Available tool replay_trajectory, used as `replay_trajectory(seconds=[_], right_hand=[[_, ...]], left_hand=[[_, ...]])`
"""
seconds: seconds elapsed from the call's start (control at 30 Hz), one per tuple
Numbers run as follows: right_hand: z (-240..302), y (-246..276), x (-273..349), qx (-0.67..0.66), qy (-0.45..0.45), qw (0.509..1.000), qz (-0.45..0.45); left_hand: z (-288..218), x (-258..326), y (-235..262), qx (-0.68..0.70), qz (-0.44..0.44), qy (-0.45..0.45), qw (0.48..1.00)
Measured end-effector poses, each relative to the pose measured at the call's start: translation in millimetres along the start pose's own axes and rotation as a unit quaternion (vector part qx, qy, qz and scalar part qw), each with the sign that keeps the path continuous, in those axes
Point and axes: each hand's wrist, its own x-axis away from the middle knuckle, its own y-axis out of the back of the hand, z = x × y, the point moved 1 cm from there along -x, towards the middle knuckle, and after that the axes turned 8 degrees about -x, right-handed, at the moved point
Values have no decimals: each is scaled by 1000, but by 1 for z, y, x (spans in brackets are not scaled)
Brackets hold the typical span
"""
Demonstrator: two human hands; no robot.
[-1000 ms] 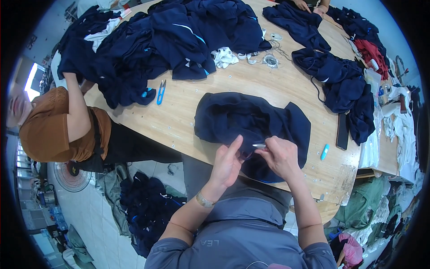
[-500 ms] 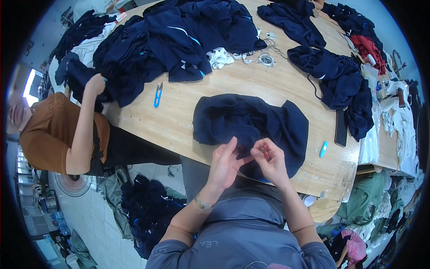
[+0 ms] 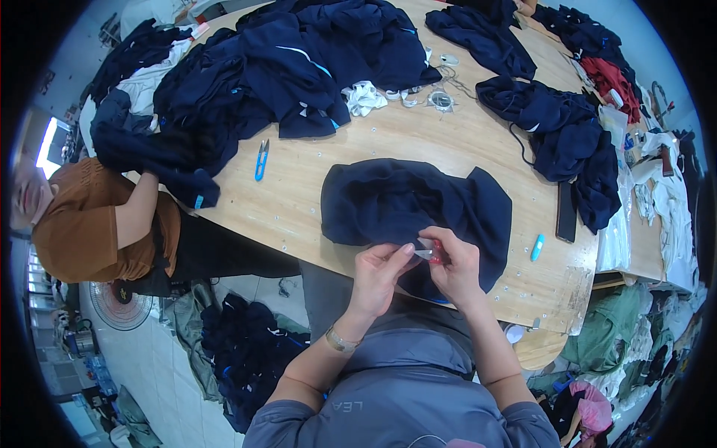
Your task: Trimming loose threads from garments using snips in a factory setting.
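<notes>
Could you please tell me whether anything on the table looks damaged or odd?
Yes, the table has a dark, scuffed patch at its near right corner, unlike the cleaner wood elsewhere. Nothing looks spilled around the navy garment.

Garment workshop: navy clothing heaps (image 3: pixel 343 45), blue thread snips (image 3: pixel 261 160) on wooden table (image 3: pixel 299 183).

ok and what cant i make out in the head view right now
All in the head view:
- What, if anything, the left hand pinches: too small, hidden by its fingers
- Full handles of the red-handled tool: covered by the right hand
- The navy garment's underside: hidden by its folds
- The far co-worker: cut off by the top edge
</notes>
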Motion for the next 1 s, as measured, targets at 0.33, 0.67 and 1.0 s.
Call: replay_trajectory(seconds=[0.33, 0.67, 1.0], right_hand=[[13, 13, 23, -258, -138, 956, 8], [-3, 5, 18, 143, -51, 988, -10], [-1, 5, 12, 194, -32, 980, 12]], left_hand=[[-2, -6, -1, 110, -41, 4, 993], [2, -3, -4, 70, -68, -13, 995], [2, 0, -10, 46, -71, -32, 996]])
